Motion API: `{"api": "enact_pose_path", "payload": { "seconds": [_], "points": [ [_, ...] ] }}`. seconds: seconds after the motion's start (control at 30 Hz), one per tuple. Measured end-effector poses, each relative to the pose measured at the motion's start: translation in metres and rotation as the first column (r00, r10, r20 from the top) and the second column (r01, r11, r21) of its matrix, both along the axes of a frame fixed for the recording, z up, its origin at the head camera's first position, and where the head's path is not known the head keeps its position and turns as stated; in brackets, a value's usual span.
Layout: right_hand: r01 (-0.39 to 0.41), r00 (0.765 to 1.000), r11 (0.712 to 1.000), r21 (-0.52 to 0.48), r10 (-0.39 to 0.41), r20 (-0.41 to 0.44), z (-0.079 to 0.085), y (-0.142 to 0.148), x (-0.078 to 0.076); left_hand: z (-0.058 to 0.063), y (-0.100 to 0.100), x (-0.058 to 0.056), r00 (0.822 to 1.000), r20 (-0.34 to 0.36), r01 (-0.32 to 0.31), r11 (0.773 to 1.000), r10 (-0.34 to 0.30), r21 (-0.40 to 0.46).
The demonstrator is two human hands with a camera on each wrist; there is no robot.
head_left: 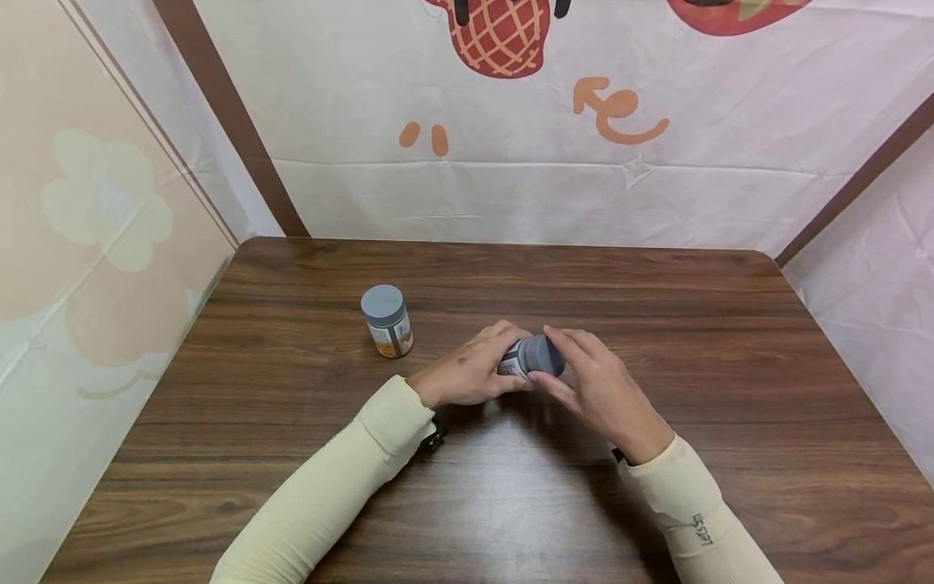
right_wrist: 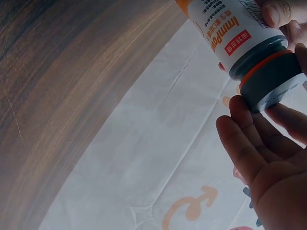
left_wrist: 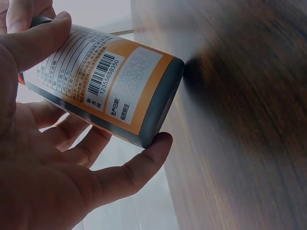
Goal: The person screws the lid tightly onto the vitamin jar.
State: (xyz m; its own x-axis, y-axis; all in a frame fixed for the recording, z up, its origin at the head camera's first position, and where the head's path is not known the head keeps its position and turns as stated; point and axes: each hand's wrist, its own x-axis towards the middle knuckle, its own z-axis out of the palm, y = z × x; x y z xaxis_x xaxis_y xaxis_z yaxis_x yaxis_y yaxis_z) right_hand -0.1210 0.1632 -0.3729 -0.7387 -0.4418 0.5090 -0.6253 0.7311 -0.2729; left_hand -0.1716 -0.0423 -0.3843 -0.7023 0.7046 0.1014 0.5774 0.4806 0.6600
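My left hand holds a vitamin bottle, tilted on its side with the grey cap facing right. Its thumb lies along the label in the left wrist view, where a barcode and an orange band show on the bottle; the dark base is close to the tabletop. The fingers and thumb of my right hand pinch the cap. In the right wrist view an orange ring runs round the edge of the cap, just beyond the dark collar of the bottle.
A second bottle with a grey lid stands upright on the wooden table, left of my hands. Behind the table hangs a white printed cloth, with more cloth along both sides.
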Motion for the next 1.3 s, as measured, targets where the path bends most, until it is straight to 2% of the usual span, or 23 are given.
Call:
{"api": "enact_pose_path", "payload": {
  "seconds": [0.3, 0.5, 0.63, 0.8, 1.13, 1.3],
  "points": [
    [0.061, 0.997, 0.998, -0.015, -0.060, 0.043, 0.0001, -0.0053, 0.0002, -0.0001, -0.0003, 0.0006, 1.000, -0.009, -0.006, 1.000, 0.006, 0.006],
    [0.023, 0.996, 1.000, -0.010, -0.022, 0.090, 0.0001, -0.0026, 0.0014, 0.0004, 0.0004, 0.0006, 1.000, 0.017, -0.021, 1.000, 0.021, -0.002],
    [-0.009, 0.998, 1.000, -0.020, 0.011, 0.069, -0.0001, -0.0006, 0.0010, 0.0002, 0.0008, -0.0002, 1.000, 0.010, -0.013, 1.000, 0.013, -0.003],
    [-0.013, 0.998, 1.000, -0.024, 0.015, 0.065, 0.0002, 0.0005, 0.0008, 0.0012, 0.0015, -0.0001, 1.000, 0.003, -0.012, 1.000, 0.012, -0.014],
    [0.050, 0.998, 0.998, -0.045, -0.048, 0.034, -0.0023, -0.0045, -0.0002, 0.0016, 0.0012, -0.0002, 1.000, 0.019, -0.016, 1.000, 0.016, -0.016],
    [0.087, 0.995, 0.995, -0.056, -0.085, 0.044, -0.0030, -0.0075, -0.0006, 0.0015, 0.0005, -0.0006, 1.000, 0.014, -0.015, 1.000, 0.015, -0.011]
  ]
}}
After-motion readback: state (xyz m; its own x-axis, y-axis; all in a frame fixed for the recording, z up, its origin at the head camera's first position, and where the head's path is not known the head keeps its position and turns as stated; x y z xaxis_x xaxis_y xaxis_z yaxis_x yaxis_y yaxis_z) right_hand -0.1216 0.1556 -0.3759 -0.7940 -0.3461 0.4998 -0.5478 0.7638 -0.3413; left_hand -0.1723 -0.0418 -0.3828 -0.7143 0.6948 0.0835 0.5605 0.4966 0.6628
